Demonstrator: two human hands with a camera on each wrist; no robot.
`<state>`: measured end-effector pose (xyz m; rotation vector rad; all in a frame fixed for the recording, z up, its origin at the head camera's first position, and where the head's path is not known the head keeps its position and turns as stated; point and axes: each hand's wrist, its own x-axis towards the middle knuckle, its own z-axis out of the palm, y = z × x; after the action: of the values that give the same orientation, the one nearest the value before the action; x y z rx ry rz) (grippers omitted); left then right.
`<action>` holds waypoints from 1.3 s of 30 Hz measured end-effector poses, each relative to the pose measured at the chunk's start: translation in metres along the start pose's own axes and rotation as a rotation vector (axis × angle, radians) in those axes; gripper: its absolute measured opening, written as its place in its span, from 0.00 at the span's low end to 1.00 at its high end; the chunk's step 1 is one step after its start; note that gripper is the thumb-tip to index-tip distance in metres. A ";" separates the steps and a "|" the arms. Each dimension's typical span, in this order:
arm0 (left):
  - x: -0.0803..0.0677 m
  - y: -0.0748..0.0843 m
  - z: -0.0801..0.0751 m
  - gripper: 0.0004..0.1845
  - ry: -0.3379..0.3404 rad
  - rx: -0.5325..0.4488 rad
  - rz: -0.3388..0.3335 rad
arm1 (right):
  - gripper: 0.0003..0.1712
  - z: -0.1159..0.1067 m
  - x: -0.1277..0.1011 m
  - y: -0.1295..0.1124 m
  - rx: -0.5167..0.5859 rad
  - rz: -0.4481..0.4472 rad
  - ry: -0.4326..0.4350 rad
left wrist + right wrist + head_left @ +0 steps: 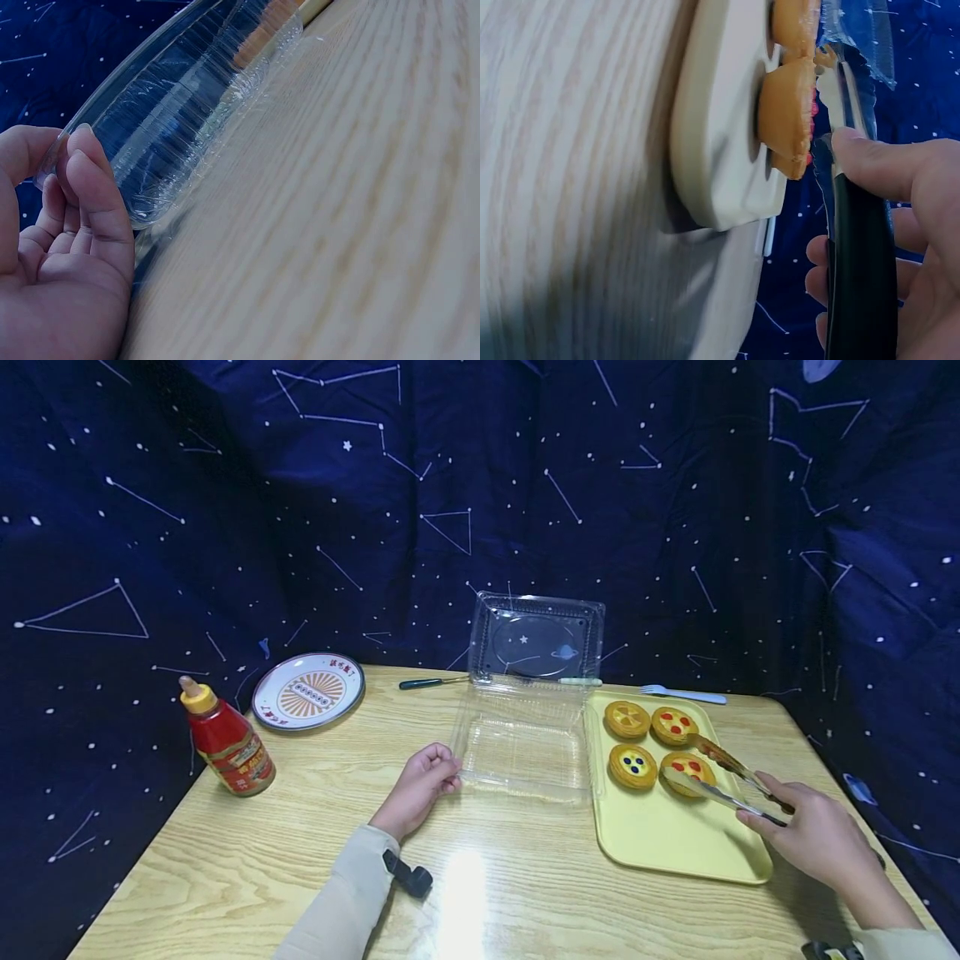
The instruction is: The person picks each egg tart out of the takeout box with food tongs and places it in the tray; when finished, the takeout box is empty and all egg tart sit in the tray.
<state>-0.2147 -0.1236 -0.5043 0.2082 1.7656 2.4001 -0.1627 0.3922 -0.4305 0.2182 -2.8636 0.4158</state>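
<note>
My left hand (422,789) pinches the near left corner of a clear plastic clamshell box (525,747), whose lid (536,639) stands up at the back. In the left wrist view, thumb and fingertips hold the box's rim (56,154). My right hand (817,835) grips metal tongs (738,772) with dark handles (862,277). The tongs' tips are spread above the near right egg tart (688,768), which has red dots. Beside it on the yellow tray (675,843) sit a tart with blue dots (632,767), another red-dotted tart (673,724) and a plain-topped tart (627,719).
A red sauce bottle (232,747) with a yellow cap stands at the left. Behind it lies a patterned plate (309,692). A dark-handled utensil (431,682) and a blue fork (682,694) lie along the back edge, before a dark starry curtain (360,527).
</note>
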 end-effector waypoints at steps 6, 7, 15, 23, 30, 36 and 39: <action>0.000 -0.002 -0.002 0.07 -0.006 -0.006 0.001 | 0.46 -0.002 0.000 -0.001 0.050 0.030 0.053; 0.000 -0.002 -0.002 0.07 -0.006 -0.007 0.000 | 0.46 -0.002 0.000 -0.001 0.063 0.036 0.054; -0.002 -0.001 0.000 0.06 -0.003 -0.007 -0.006 | 0.45 0.004 0.005 0.008 0.115 0.123 0.026; -0.001 -0.001 0.000 0.06 0.001 -0.015 -0.008 | 0.46 0.003 0.014 0.017 0.124 0.235 0.019; -0.001 -0.001 0.000 0.06 -0.006 -0.014 -0.008 | 0.48 0.002 0.019 0.025 0.151 0.285 0.026; 0.000 -0.001 -0.001 0.06 -0.009 -0.011 -0.004 | 0.51 0.005 0.024 0.039 0.146 0.326 0.021; 0.000 -0.001 -0.001 0.06 -0.009 -0.013 -0.002 | 0.53 0.004 0.026 0.045 0.128 0.360 0.002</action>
<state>-0.2147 -0.1238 -0.5052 0.2156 1.7450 2.4047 -0.1967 0.4304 -0.4393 -0.2807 -2.8758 0.6645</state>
